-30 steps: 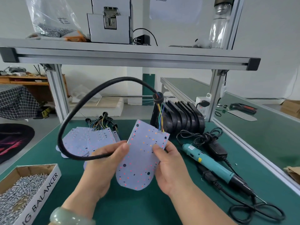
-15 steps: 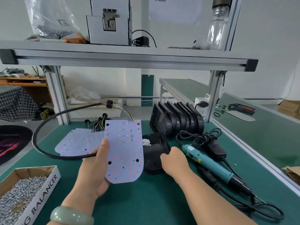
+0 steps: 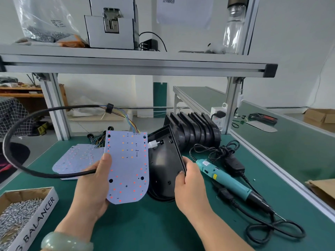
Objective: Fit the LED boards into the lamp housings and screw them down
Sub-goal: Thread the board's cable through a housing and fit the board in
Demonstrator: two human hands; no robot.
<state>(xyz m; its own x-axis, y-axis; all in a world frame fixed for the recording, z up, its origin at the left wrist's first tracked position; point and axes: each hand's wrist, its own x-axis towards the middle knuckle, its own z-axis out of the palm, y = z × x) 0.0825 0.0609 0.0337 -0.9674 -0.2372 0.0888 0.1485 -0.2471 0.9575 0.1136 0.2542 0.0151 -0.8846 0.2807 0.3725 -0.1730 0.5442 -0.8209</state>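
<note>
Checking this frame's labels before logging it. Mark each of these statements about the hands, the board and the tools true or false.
1. The left hand holds an LED board with a black cable attached. True.
2. The right hand grips the electric screwdriver. False: it grips the edge of a black lamp housing, and the screwdriver lies on the table.
3. The LED board is already seated in the lamp housing. False: it is held up beside the housing, not seated inside it.
4. A box of screws sits at the table's near left corner. True.
</note>
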